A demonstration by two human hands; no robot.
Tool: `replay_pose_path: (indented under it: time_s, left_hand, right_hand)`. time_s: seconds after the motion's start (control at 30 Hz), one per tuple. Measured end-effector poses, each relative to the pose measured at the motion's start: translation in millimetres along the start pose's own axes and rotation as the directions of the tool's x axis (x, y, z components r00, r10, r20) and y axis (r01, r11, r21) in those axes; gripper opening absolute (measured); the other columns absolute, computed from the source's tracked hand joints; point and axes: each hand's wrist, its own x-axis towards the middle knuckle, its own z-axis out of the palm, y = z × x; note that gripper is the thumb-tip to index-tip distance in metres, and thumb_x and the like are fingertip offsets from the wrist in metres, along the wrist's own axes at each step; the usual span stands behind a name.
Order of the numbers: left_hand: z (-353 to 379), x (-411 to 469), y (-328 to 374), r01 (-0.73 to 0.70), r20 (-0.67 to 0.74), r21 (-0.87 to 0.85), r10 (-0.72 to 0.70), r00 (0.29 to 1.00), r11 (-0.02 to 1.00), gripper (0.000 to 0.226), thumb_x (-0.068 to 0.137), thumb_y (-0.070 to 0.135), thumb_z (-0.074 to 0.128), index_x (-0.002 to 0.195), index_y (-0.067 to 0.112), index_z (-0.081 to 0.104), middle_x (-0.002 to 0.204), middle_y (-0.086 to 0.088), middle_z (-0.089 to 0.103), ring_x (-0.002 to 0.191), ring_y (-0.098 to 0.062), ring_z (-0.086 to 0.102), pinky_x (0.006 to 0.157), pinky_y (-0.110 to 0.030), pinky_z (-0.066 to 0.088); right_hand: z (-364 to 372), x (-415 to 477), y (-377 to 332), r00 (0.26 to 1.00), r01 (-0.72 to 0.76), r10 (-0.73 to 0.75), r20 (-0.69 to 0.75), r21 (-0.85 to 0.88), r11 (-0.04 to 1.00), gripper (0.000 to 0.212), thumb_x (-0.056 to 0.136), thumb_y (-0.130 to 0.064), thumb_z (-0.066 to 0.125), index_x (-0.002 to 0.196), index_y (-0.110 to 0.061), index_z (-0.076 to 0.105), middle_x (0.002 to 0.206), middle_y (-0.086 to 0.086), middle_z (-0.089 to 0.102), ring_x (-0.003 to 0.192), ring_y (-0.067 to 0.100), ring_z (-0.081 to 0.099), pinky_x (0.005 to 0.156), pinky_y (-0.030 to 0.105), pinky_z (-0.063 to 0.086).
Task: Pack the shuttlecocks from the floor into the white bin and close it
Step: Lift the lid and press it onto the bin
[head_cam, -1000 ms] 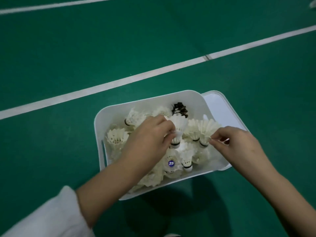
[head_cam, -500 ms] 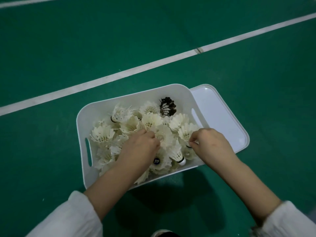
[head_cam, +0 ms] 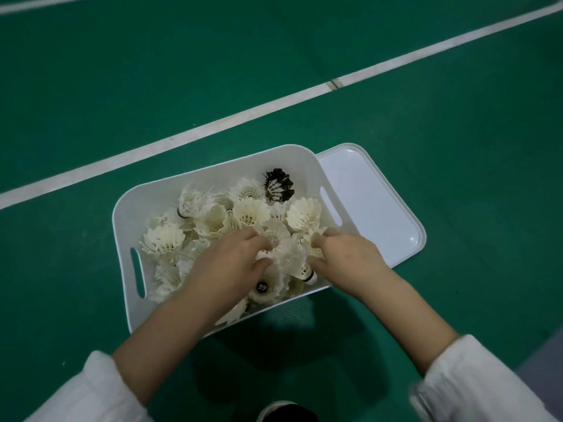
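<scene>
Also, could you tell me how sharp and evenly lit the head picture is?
Head view: the shuttlecocks in the white bin are fairly sharp; the right sleeve at the lower edge is smeared by motion blur; a dark shadow lies on the green floor at the bin's near side.

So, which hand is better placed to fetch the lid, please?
Probably the right hand: it sits at the right end of the white bin, nearest the lid; the left hand is mid-bin.

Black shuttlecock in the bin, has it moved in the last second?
No. The black shuttlecock still lies against the white bin's far wall near its right corner; only the camera view shifted.
</scene>
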Motion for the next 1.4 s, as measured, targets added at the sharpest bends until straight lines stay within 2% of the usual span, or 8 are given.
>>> replay_pose_path:
  time_s: [0.1,0.23,0.37,0.53,0.8,1.13,1.27,1.4]
  left_hand:
    - [-14.8,-1.1,20.3,-0.022,-0.028,-0.031,0.021,0.999,0.999,0.025,0.093,0.033,0.045,0.111,0.027,0.060,0.107,0.012,0.059,0.095,-0.009,0.053,0.080,-0.031,0.048]
    - [-22.0,2.3,72.1,-0.142,-0.105,-0.128,0.129,0.986,0.982,0.020,0.092,0.029,0.046,0.105,0.024,0.061,0.099,0.009,0.061,0.091,-0.011,0.053,0.078,-0.034,0.047]
    - [11.8,10.7,129.5,-0.323,-0.122,-0.185,0.305,0.945,0.928,0.020,0.092,0.025,0.045,0.100,0.016,0.061,0.093,-0.002,0.060,0.088,-0.020,0.054,0.077,-0.040,0.046]
    - [108.6,34.7,162.0,-0.329,0.120,-0.131,0.344,0.931,0.935,0.028,0.092,0.017,0.042,0.115,0.007,0.054,0.109,-0.012,0.057,0.102,-0.028,0.052,0.087,-0.039,0.041]
    - [188.4,75.8,132.5,-0.065,0.351,0.259,-0.031,0.936,0.964,0.037,0.088,0.010,0.050,0.123,0.008,0.037,0.124,-0.011,0.040,0.115,-0.028,0.040,0.083,-0.035,0.041]
    - [198.8,65.7,129.2,-0.297,0.461,0.380,0.098,0.882,0.876,0.038,0.084,0.000,0.047,0.121,0.003,0.038,0.125,-0.016,0.041,0.114,-0.030,0.039,0.083,-0.034,0.037]
    - [195.8,53.5,144.3,-0.469,0.443,0.385,0.287,0.849,0.795,0.036,0.080,0.006,0.054,0.114,0.007,0.042,0.116,-0.012,0.049,0.107,-0.026,0.047,0.083,-0.033,0.041]
    - [157.4,51.1,174.4,-0.532,0.115,0.339,0.527,0.842,0.776,0.030,0.047,0.019,0.073,0.070,0.014,0.055,0.065,-0.002,0.056,0.058,-0.017,0.054,0.046,-0.024,0.039]
  right_hand:
    - [-15.1,-23.0,18.0,0.977,0.086,-0.034,-0.209,0.248,0.965,0.028,0.095,-0.031,0.044,0.118,-0.022,0.058,0.117,-0.006,0.056,0.098,0.016,0.059,0.081,0.034,0.049]
    - [-13.0,-55.5,62.3,0.870,0.082,0.181,-0.459,0.496,0.865,0.017,0.092,-0.018,0.052,0.103,-0.020,0.065,0.097,-0.012,0.058,0.080,0.005,0.055,0.075,0.024,0.046]
    - [34.2,-65.1,113.4,0.855,-0.112,0.347,-0.386,0.517,0.849,0.016,0.089,-0.014,0.054,0.099,-0.018,0.066,0.099,-0.007,0.060,0.082,0.014,0.058,0.075,0.030,0.047]
    - [104.6,-46.4,138.9,0.966,-0.166,0.237,-0.103,0.454,0.876,0.034,0.079,-0.028,0.043,0.104,-0.014,0.060,0.110,0.005,0.053,0.094,0.026,0.059,0.072,0.037,0.048]
    - [143.4,-8.6,149.6,0.976,-0.194,0.214,-0.043,0.272,0.942,0.033,0.084,0.005,0.040,0.114,-0.005,0.047,0.121,0.014,0.040,0.091,0.032,0.049,0.062,0.034,0.033]
    - [175.7,-47.7,149.6,0.955,-0.120,0.210,-0.209,0.373,0.920,0.013,0.089,-0.003,0.048,0.096,-0.003,0.059,0.097,0.011,0.050,0.091,0.028,0.048,0.072,0.042,0.047]
    - [174.0,-76.2,146.8,0.873,-0.171,0.377,-0.309,0.529,0.831,0.012,0.089,-0.005,0.051,0.095,-0.006,0.061,0.095,0.006,0.051,0.087,0.023,0.051,0.072,0.035,0.047]
    - [129.0,-93.0,144.9,0.605,-0.114,0.717,-0.345,0.855,0.507,0.016,0.094,-0.008,0.046,0.107,-0.012,0.055,0.107,0.003,0.050,0.096,0.016,0.053,0.085,0.025,0.043]
